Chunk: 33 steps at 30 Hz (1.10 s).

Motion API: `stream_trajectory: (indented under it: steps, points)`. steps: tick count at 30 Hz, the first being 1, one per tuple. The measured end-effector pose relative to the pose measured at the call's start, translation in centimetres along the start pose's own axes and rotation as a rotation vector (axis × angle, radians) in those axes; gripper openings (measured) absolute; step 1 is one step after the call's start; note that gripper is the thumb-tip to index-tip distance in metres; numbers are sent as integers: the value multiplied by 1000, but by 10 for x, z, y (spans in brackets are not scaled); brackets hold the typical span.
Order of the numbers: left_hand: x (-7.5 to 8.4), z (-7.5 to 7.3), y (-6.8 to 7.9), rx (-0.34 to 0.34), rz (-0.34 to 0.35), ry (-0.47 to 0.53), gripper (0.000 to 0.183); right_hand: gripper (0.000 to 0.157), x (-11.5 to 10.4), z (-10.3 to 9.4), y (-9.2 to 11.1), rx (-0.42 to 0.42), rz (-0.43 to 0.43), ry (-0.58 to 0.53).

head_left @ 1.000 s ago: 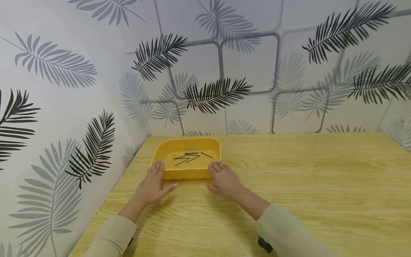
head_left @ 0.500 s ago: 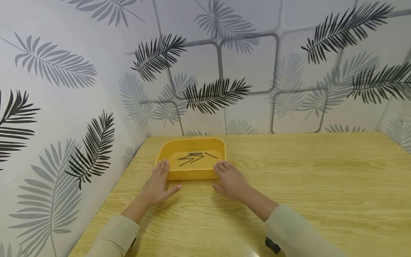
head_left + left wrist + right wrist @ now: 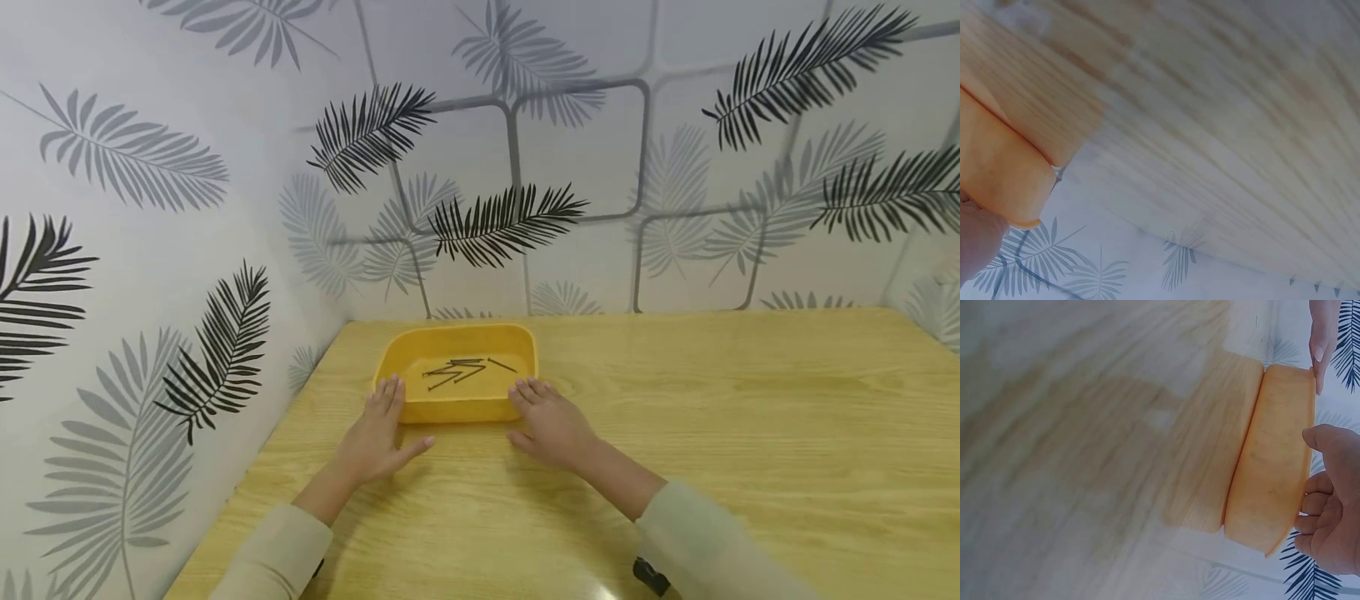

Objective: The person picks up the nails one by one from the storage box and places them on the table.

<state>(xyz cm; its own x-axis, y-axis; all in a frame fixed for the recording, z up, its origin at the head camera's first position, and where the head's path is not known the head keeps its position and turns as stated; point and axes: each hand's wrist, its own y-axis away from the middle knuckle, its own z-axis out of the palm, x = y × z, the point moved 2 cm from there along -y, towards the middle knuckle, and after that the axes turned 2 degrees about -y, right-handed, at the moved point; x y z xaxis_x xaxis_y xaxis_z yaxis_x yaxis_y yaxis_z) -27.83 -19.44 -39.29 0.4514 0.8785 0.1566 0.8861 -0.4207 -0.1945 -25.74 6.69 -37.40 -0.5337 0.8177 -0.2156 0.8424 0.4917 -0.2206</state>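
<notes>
While the left hand [image 3: 375, 440] and right hand [image 3: 553, 427] touched its near corners, the tray [image 3: 457, 412] sat just beyond them on the surface [image 3: 712, 400].
Both hands were unclenched, outstretched; nails [image 3: 468, 375] lay inside the tray.

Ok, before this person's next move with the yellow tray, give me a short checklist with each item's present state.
1. Left hand at the near left corner of the yellow tray: ok.
2. Right hand at the tray's near right corner: ok.
3. Tray standing on the table: ok.
4. Nails lying inside the tray: ok for those in view.
5. Nails all pointing one way: not ok, they lie at mixed angles.
6. Hold firm enough for a lift: cannot tell, pressure does not show.
</notes>
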Motion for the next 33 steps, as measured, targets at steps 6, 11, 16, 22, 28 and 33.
stream_trajectory:
  steps: [6, 11, 16, 22, 28, 33]
  points:
    - [2, 0, 0, -13, 2, 24, 95, 59, 2, -2, 3, -18, -6, 17]
    - [7, -2, 2, -26, 5, 28, 95, 59, 4, -2, 5, -28, -7, 10]
    - [9, -4, 2, -42, 4, 19, 94, 59, 4, -4, 7, -16, -10, 16]
    - [11, -4, 0, -47, 12, -6, 95, 60, 5, -5, 9, 7, -25, 56]
    - [13, -3, -1, -56, 24, -14, 96, 59, 8, -5, 11, 16, -26, 65]
    - [17, -3, 0, -58, 31, -12, 96, 59, 10, -5, 14, 18, -28, 64]
